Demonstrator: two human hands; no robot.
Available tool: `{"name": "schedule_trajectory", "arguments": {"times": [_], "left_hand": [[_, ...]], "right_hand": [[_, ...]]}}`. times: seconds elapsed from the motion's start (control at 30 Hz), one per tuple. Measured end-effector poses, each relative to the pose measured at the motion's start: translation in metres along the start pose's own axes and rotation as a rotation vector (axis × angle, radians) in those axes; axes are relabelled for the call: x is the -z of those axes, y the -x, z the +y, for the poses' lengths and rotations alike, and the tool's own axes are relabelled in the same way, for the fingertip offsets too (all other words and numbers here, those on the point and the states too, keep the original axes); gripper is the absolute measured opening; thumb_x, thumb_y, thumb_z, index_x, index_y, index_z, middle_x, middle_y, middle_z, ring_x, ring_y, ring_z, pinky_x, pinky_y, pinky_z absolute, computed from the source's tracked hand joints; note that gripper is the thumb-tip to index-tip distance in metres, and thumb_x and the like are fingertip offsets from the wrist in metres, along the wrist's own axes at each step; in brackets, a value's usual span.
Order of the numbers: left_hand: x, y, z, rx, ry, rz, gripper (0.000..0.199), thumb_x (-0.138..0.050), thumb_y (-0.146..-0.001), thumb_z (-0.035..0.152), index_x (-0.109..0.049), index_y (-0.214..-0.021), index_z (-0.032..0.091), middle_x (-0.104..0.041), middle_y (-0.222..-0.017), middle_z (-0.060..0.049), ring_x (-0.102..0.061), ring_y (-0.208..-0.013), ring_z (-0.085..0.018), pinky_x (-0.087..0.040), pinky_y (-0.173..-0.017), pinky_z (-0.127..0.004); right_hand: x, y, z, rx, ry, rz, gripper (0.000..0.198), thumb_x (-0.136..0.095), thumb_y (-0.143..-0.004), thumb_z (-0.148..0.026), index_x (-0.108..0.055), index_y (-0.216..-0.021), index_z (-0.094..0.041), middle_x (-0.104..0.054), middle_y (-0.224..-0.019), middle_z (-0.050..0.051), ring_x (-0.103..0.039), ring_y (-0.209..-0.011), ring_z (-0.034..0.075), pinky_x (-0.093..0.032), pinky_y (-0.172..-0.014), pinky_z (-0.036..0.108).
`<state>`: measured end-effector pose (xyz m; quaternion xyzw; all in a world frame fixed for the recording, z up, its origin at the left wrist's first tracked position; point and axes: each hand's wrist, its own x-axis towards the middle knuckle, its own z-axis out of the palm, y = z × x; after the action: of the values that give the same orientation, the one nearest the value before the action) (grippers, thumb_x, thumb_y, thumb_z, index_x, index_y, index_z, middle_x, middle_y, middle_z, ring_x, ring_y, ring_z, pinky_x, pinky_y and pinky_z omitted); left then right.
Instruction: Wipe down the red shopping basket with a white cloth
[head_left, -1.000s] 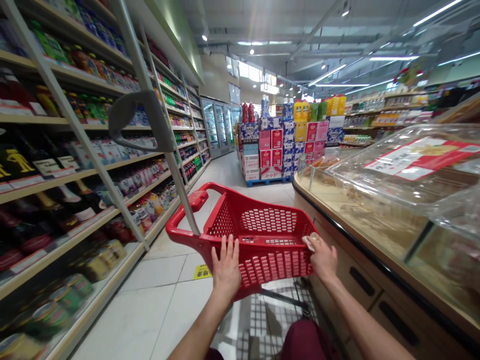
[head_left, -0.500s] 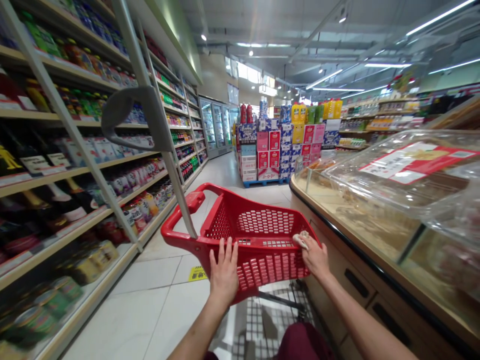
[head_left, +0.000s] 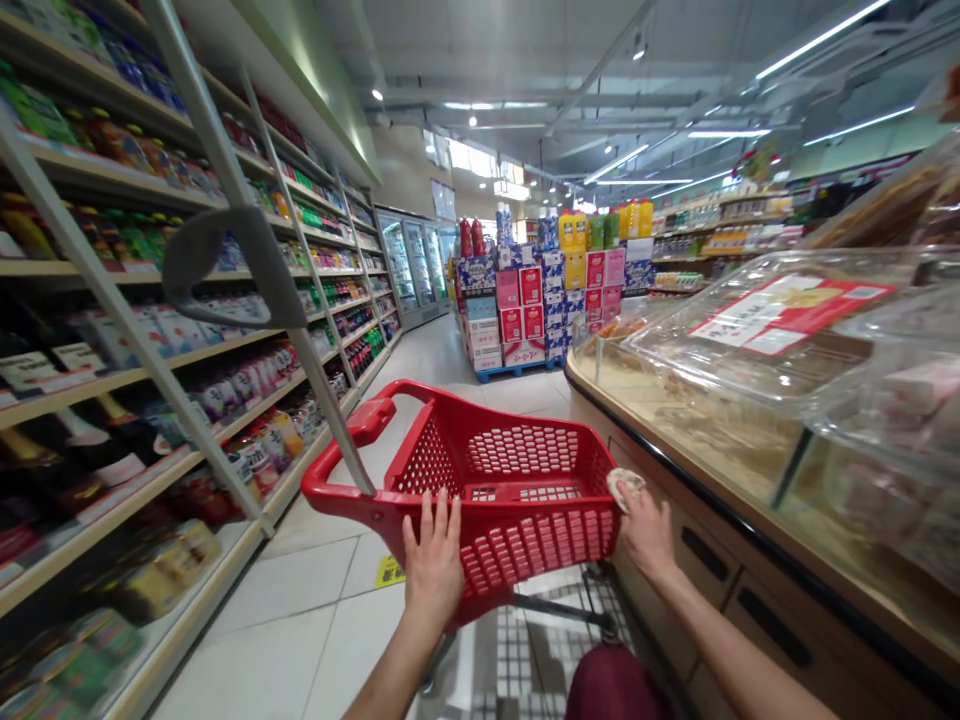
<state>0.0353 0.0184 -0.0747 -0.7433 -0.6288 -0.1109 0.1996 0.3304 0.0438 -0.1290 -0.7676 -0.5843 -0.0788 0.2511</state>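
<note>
In front of me stands a red plastic shopping cart (head_left: 540, 545) with perforated basket walls. My left hand (head_left: 435, 575) lies on its near side, fingers stretched out and tips at the rim. A crumpled whitish cloth (head_left: 626, 488) is in my right hand (head_left: 646, 530), at the cart's right end corner. The thumb side of that hand presses the cloth, while some fingers stick out. A grey pole with a dark grey looped handle (head_left: 274, 268) rises from the cart's left part.
Drink shelves (head_left: 180, 370) line the left side. To the right is a wooden display counter (head_left: 675, 470) with clear plastic food boxes (head_left: 750, 330). Stacked drink cartons (head_left: 517, 310) stand on a blue pallet ahead. Glass-door fridges (head_left: 412, 260) are further back.
My right hand has moved the cloth from the near rim outward to the cart's right corner. My left hand stays on the near side. The whole view has shifted slightly.
</note>
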Motion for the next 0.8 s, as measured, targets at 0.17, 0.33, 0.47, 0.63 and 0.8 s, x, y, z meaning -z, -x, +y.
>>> {"name": "schedule_trajectory", "arguments": {"times": [0.17,0.33,0.47,0.63,0.8], "left_hand": [[0.005,-0.001,0.006,0.015,-0.005,-0.04,0.065,-0.044,-0.067,0.017,-0.031,-0.13,0.016,-0.026,-0.14,-0.009,-0.016,-0.13,-0.03,-0.015,-0.102,-0.054],[0.007,0.001,0.011,-0.011,0.012,-0.055,0.066,-0.043,-0.068,0.017,-0.027,-0.132,0.018,-0.024,-0.141,-0.007,-0.015,-0.13,-0.028,-0.015,-0.102,-0.053],[0.009,0.001,0.02,0.029,0.018,-0.053,0.067,-0.044,-0.067,0.018,-0.028,-0.132,0.016,-0.022,-0.142,-0.009,-0.013,-0.13,-0.03,-0.016,-0.102,-0.053],[0.014,0.002,0.02,-0.002,0.039,-0.071,0.066,-0.042,-0.068,0.016,-0.027,-0.132,0.018,-0.022,-0.142,-0.007,-0.014,-0.13,-0.027,-0.015,-0.103,-0.053],[0.013,0.002,0.025,0.017,0.036,-0.055,0.064,-0.042,-0.07,0.017,-0.027,-0.132,0.017,-0.022,-0.142,-0.009,-0.015,-0.13,-0.028,-0.016,-0.102,-0.052]], "right_hand": [[-0.008,0.012,-0.041,0.39,-0.166,0.066,0.059,-0.034,-0.068,0.003,-0.051,-0.118,-0.023,-0.041,-0.132,0.008,-0.033,-0.123,0.02,-0.025,-0.099,0.044],[-0.009,-0.005,-0.019,0.12,-0.081,0.063,0.052,-0.033,-0.069,0.001,-0.057,-0.112,-0.016,-0.045,-0.126,0.015,-0.04,-0.117,0.025,-0.026,-0.095,0.05],[-0.012,0.003,-0.031,0.176,-0.078,0.091,0.054,-0.035,-0.069,0.0,-0.052,-0.117,-0.017,-0.041,-0.13,0.013,-0.033,-0.122,0.024,-0.027,-0.097,0.045],[-0.012,0.006,-0.043,0.408,-0.095,0.063,0.058,-0.033,-0.069,0.002,-0.05,-0.119,-0.022,-0.038,-0.133,0.009,-0.031,-0.124,0.022,-0.024,-0.098,0.045],[-0.007,-0.006,-0.031,0.08,0.005,0.052,0.049,-0.033,-0.072,-0.004,-0.053,-0.116,-0.011,-0.04,-0.13,0.017,-0.035,-0.12,0.028,-0.029,-0.093,0.048]]}}
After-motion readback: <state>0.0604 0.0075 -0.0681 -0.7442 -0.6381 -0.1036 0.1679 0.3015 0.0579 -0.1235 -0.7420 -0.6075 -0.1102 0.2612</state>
